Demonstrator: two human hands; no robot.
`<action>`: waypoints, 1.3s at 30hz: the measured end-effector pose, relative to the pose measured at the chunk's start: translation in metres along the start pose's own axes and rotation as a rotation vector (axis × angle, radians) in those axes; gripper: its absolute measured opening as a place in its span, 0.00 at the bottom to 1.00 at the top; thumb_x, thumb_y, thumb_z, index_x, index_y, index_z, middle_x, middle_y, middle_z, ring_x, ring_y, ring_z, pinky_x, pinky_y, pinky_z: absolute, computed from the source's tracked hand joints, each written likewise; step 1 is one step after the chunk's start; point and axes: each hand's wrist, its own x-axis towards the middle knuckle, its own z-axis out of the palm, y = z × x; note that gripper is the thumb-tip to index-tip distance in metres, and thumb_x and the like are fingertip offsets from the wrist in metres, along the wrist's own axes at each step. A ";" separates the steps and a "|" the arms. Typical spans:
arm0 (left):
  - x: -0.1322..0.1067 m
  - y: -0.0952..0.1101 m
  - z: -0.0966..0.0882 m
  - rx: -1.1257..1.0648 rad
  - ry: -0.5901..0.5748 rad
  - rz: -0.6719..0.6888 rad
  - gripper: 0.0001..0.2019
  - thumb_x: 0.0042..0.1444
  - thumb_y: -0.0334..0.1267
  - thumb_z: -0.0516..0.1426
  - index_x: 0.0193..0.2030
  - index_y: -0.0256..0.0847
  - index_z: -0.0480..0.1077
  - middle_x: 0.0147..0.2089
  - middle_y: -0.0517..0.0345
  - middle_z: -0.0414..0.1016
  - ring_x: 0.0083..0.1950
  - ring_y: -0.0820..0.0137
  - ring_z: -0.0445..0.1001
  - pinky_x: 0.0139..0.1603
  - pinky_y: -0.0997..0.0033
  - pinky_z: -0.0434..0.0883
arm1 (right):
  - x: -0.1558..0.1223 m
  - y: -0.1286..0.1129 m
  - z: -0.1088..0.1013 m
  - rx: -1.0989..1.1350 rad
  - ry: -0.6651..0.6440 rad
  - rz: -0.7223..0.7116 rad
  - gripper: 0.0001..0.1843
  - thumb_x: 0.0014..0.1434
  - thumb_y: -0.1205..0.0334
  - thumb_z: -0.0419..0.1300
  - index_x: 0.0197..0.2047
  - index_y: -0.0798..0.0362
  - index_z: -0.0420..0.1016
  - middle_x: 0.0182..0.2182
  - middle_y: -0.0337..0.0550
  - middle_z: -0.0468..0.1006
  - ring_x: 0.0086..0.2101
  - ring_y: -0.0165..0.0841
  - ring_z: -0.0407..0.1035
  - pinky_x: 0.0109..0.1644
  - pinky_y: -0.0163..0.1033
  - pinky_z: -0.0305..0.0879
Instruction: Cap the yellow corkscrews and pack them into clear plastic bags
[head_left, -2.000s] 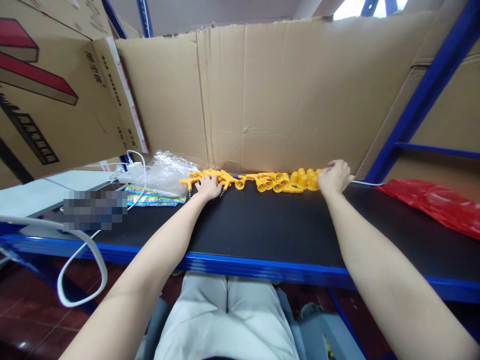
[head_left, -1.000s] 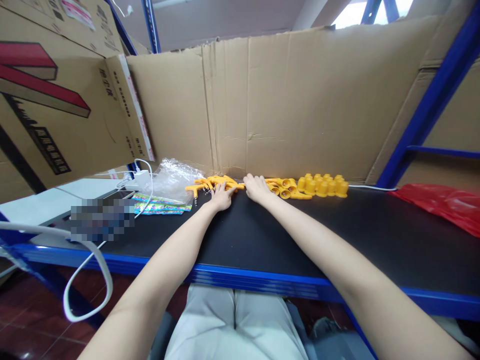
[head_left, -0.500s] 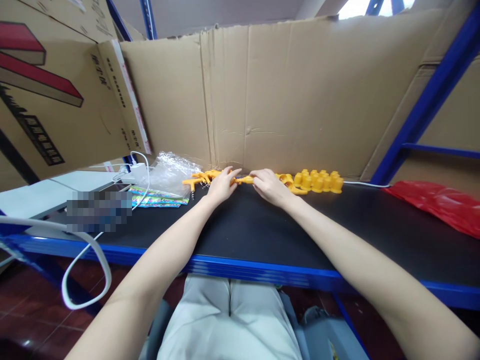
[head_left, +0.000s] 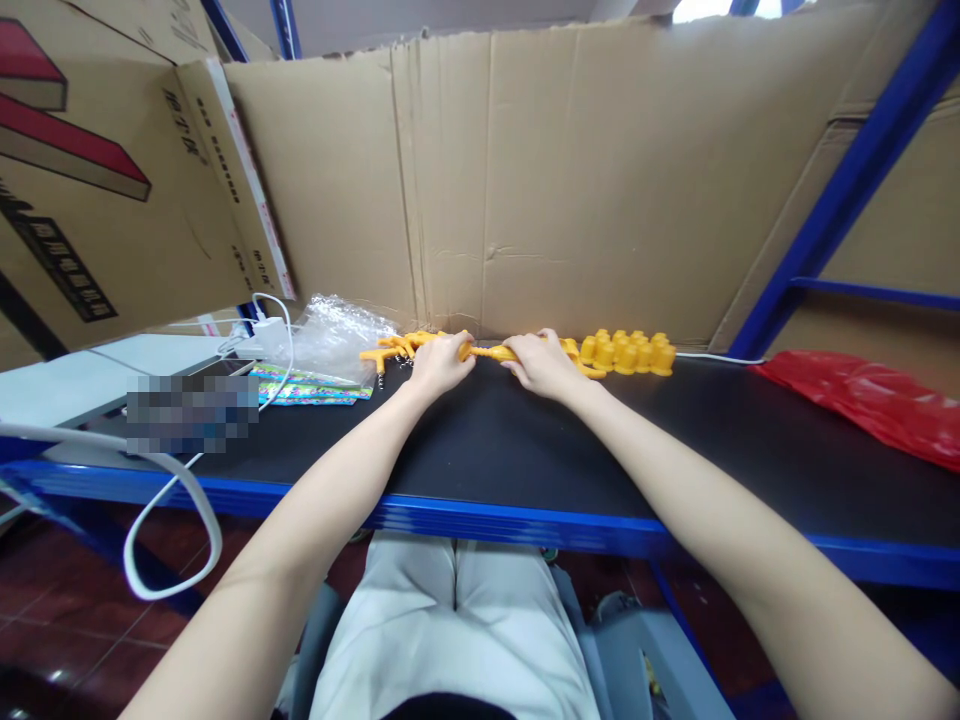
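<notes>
Between my two hands runs a slim yellow plastic piece [head_left: 491, 352], its ends hidden in the fingers. My left hand [head_left: 442, 365] is closed on its left end. The fingers of my right hand [head_left: 546, 362] are wrapped about its right end. Beside my left hand lie several yellow T-shaped handles [head_left: 382, 355] with dark spiral tips. Just past my right hand are curved yellow plastic parts [head_left: 589, 370], partly covered by the hand. Farther right, several yellow cup-like pieces [head_left: 630, 352] stand packed together in rows.
Clear plastic bags [head_left: 326, 340] and colourful printed packets [head_left: 307, 388] lie at the left, near a white charger with cable [head_left: 271, 338]. A red plastic bag [head_left: 847, 395] lies at the right. A cardboard wall [head_left: 600, 190] closes off the back of the black tabletop [head_left: 510, 450].
My right hand has shifted its grip, its fingers now wrapped more fully round the yellow piece. My left fingers have curled tighter. The whole view has moved slightly.
</notes>
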 end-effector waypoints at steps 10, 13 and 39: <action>0.000 -0.005 0.005 0.001 0.001 0.027 0.17 0.53 0.42 0.52 0.50 0.46 0.69 0.44 0.55 0.76 0.47 0.63 0.73 0.46 0.68 0.67 | -0.002 0.002 0.003 0.031 -0.002 -0.020 0.17 0.64 0.56 0.45 0.50 0.55 0.64 0.43 0.50 0.73 0.43 0.39 0.63 0.46 0.41 0.48; 0.001 -0.006 0.007 0.015 -0.016 0.027 0.18 0.52 0.41 0.52 0.50 0.46 0.69 0.43 0.55 0.76 0.46 0.62 0.73 0.46 0.67 0.67 | 0.000 -0.001 0.002 -0.024 -0.050 0.001 0.14 0.63 0.57 0.47 0.44 0.56 0.67 0.40 0.50 0.73 0.41 0.40 0.63 0.44 0.41 0.48; 0.001 0.006 0.008 -0.004 -0.096 0.031 0.17 0.55 0.45 0.51 0.49 0.41 0.66 0.41 0.51 0.76 0.44 0.61 0.73 0.42 0.66 0.65 | 0.004 -0.014 -0.013 -0.222 -0.020 0.061 0.13 0.59 0.72 0.45 0.46 0.56 0.65 0.39 0.50 0.73 0.38 0.39 0.64 0.42 0.43 0.44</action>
